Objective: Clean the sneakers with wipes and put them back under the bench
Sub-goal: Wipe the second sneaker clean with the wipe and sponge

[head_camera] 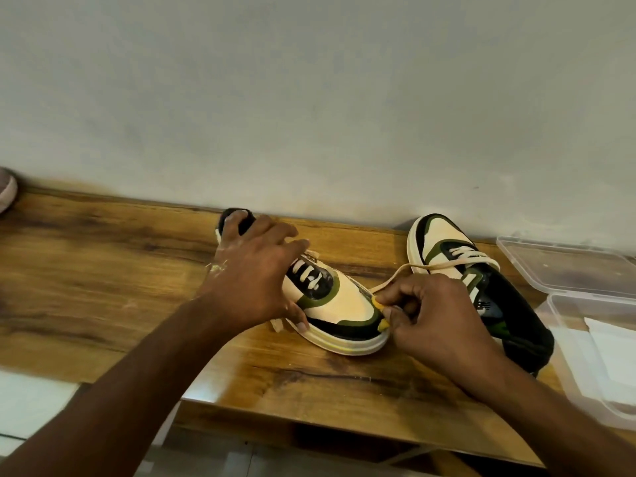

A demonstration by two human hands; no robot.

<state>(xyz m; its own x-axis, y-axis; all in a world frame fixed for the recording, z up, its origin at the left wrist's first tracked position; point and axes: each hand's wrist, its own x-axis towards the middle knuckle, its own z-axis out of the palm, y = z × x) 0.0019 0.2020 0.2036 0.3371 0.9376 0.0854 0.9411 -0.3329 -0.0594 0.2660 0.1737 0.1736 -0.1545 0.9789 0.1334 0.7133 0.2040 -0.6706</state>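
1. While both sneakers sit on the wooden bench (103, 270) against a pale wall (309, 98), the near sneaker (344, 304) lies between the two hands, its toe pointing toward the person and to the right.
2. Over that shoe's laced middle the left hand (254, 280) is spread wide, with fingers reaching past the collar and the thumb pressed on the sole edge at the near side; it steadies the shoe.
3. At the toe the right hand (433, 318) has its fingers curled tight, pinching a small yellowish wipe (382, 313) against the toe cap and the white sole rim.
4. A loose cream lace (399, 273) arcs from above the right hand's fingers across to the second sneaker (457, 266).
5. This second shoe stands just behind the right hand, toe toward the wall; the wrist covers part of its side.
6. Beside it on the right is an open clear plastic box (592, 356) holding folded white sheets (612, 349), its lid (568, 266) tipped back toward the wall.
7. Pale crumbs (216, 267) lie on the bench by the left hand.
8. One rounded grey object (7, 194) shows at the far left edge; what it is cannot be told.
9. Below the bench front, pale floor (34, 401) is visible.
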